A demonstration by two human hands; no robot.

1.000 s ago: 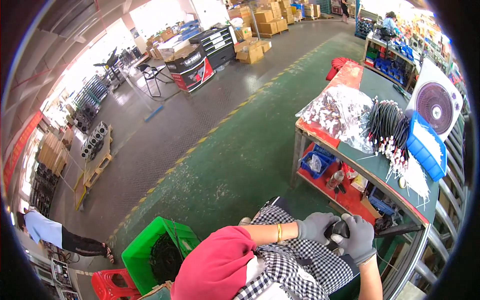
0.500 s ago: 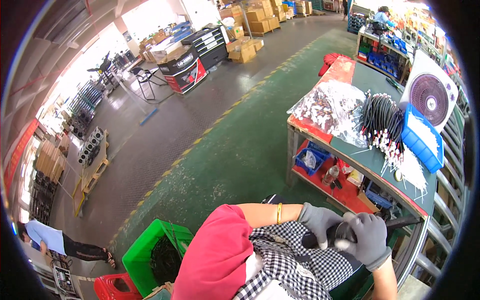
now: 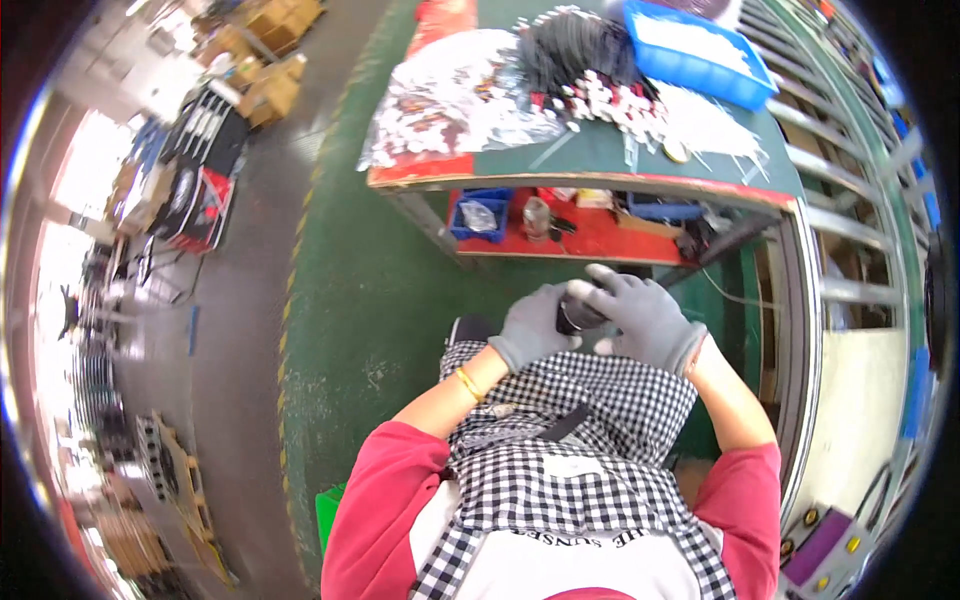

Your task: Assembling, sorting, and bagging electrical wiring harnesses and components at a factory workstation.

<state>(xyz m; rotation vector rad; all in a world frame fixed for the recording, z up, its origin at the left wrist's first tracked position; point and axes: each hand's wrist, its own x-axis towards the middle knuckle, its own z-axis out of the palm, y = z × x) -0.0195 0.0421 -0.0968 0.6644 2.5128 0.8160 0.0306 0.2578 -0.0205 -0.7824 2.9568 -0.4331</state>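
Observation:
Above my lap, both gloved hands meet around a small black rounded thing (image 3: 578, 316) with a shiny edge; its kind is hard to make out, as the fingers cover most of it. My left hand (image 3: 535, 325), in a grey glove with pale fingertips, closes on its left side. My right hand (image 3: 645, 315), gloved alike, curls over it from the right, thumb below and fingers above. A black-and-white checked apron (image 3: 560, 490) lies under the hands.
Ahead stands a workbench (image 3: 600, 160) bearing a bag of small white parts (image 3: 450, 100), a bundle of black cables (image 3: 575, 50), white ties (image 3: 715, 125) and a blue tray (image 3: 700, 85). Its red lower shelf (image 3: 590, 235) holds bins. Metal rollers (image 3: 840, 225) run along the right.
The view has swung right and downward, so the bench now lies straight ahead and both my arms show. My hands still hold the black thing together; the person at far left is out of view.

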